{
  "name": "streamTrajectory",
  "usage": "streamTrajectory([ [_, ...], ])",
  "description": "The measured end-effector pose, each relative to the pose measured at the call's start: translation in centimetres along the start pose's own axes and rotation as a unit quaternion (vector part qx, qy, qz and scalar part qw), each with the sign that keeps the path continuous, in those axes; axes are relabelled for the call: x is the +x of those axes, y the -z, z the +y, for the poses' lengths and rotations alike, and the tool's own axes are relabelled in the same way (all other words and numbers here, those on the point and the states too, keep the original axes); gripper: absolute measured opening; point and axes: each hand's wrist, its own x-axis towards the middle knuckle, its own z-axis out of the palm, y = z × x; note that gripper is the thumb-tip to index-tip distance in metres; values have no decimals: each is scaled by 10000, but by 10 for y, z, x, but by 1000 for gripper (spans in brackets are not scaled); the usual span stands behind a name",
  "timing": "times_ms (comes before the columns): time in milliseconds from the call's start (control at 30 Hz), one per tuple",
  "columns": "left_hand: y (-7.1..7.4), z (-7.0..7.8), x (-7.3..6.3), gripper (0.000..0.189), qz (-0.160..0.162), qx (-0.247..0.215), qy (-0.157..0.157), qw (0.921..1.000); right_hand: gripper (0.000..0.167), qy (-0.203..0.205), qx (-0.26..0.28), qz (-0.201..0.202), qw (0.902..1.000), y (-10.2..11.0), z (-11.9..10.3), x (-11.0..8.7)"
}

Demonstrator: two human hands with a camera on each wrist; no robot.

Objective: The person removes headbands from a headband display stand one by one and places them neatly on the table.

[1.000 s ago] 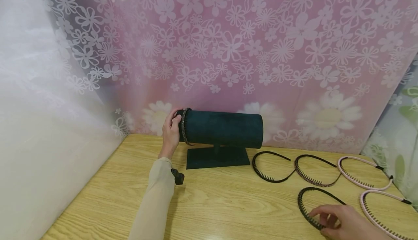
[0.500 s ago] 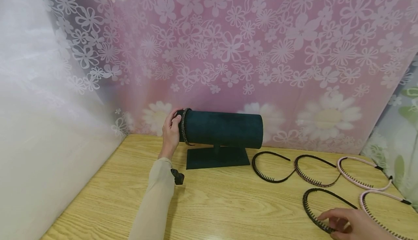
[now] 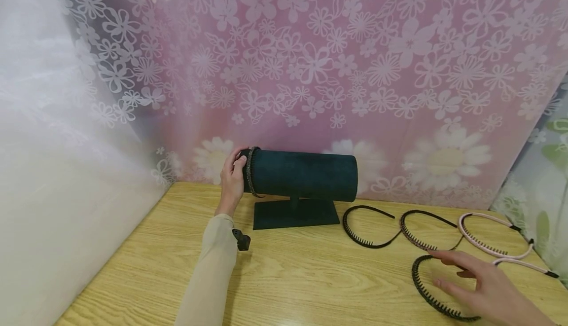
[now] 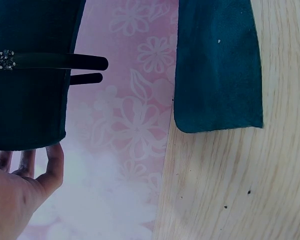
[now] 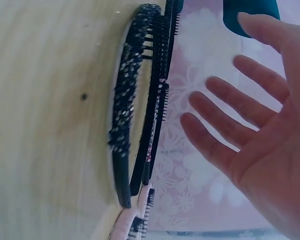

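A dark teal padded roll on a flat base, a headband display stand (image 3: 306,175), stands at the back of the table. My left hand (image 3: 232,178) grips its left end, thumb on the near side; in the left wrist view its fingers (image 4: 54,167) reach behind the roll. A glittery dark headband (image 3: 250,175) is fitted round the roll just beside that hand. At the front right, my right hand (image 3: 488,286) hovers with spread fingers over a black headband (image 3: 421,289), hiding part of it. The right wrist view shows this headband's sparkly band (image 5: 122,100) apart from the fingers.
Behind lie a black headband (image 3: 364,244), a brownish glittery headband (image 3: 412,239) and a pink headband (image 3: 481,248). Another pink headband (image 3: 523,264) is partly covered by my right hand. A floral curtain (image 3: 310,69) hangs close behind the wooden table (image 3: 310,276).
The black headband slid slightly right and turned under my right fingers. My right hand then let go of it, lifted and spread its fingers. My left hand stayed on the stand.
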Motion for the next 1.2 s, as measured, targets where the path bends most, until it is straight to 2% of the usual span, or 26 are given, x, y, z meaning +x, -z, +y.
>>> streamTrajectory([
  [67, 1, 0, 0, 43, -26, -39, 14, 10000, 54, 292, 59, 478, 9984, 0, -4, 5],
  [167, 1, 1, 0, 43, -50, -69, 34, 10000, 68, 565, 215, 794, 9950, 2, -8, 12],
  [400, 1, -1, 0, 42, -8, -21, -4, 10000, 83, 586, 222, 824, 9946, 7, -24, 32],
  [700, 0, -1, 2, 45, 22, 65, -75, 9999, 85, 693, 270, 1014, 9921, 11, -42, 58],
  [933, 0, 0, 1, 45, 55, 113, -29, 9999, 88, 607, 373, 1122, 9911, 11, -56, 75],
  [1067, 1, -1, 1, 44, 47, 62, -40, 10000, 88, 768, 523, 1175, 9887, 9, -62, 84],
  [1200, 1, -1, 1, 43, 29, 40, -15, 10000, 88, 880, 430, 1368, 9857, 8, -67, 93],
])
